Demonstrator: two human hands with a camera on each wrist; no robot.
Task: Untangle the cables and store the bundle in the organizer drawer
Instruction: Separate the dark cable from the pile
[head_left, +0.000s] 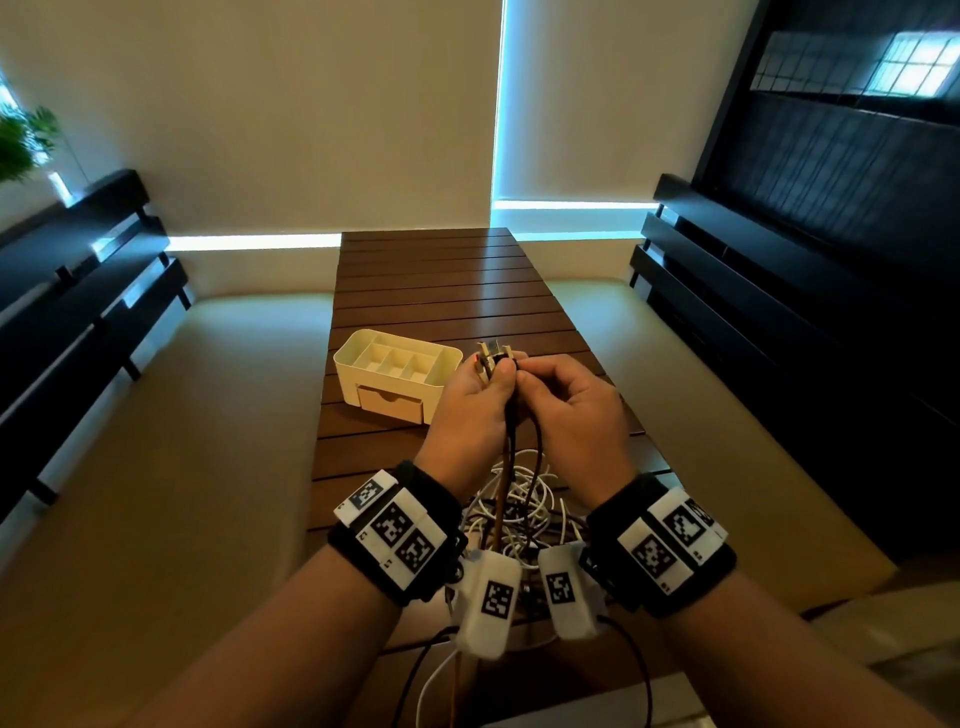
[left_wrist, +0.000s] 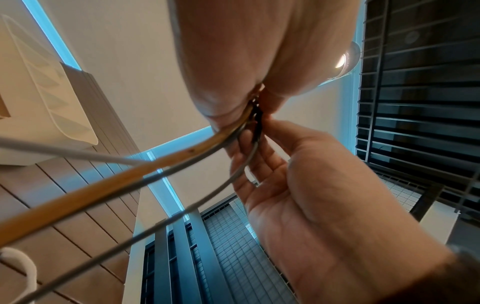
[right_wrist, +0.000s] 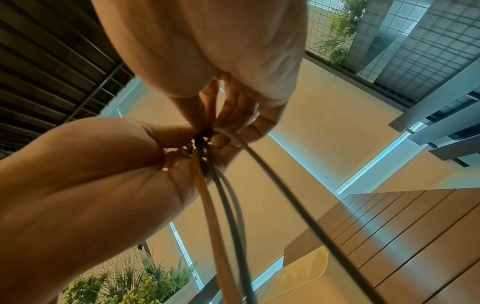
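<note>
Both hands are raised above the table and meet at a bunch of cable plugs (head_left: 491, 353). My left hand (head_left: 496, 376) grips several cable ends just under the plugs. My right hand (head_left: 530, 374) pinches the same cables beside it. A tan cable (left_wrist: 103, 189) and grey cables (left_wrist: 182, 211) hang from the grip down to a tangle of white and dark cables (head_left: 519, 501) on the table between my wrists. The white organizer (head_left: 358, 374) stands left of my hands, its front drawer (head_left: 389, 404) closed. In the right wrist view the cables (right_wrist: 223, 226) drop from both hands' fingers.
The slatted wooden table (head_left: 441, 291) stretches away past the organizer. Dark benches (head_left: 78, 291) run along both sides. A potted plant (head_left: 21, 140) stands at the far left. More cables (head_left: 431, 675) trail off the near table edge.
</note>
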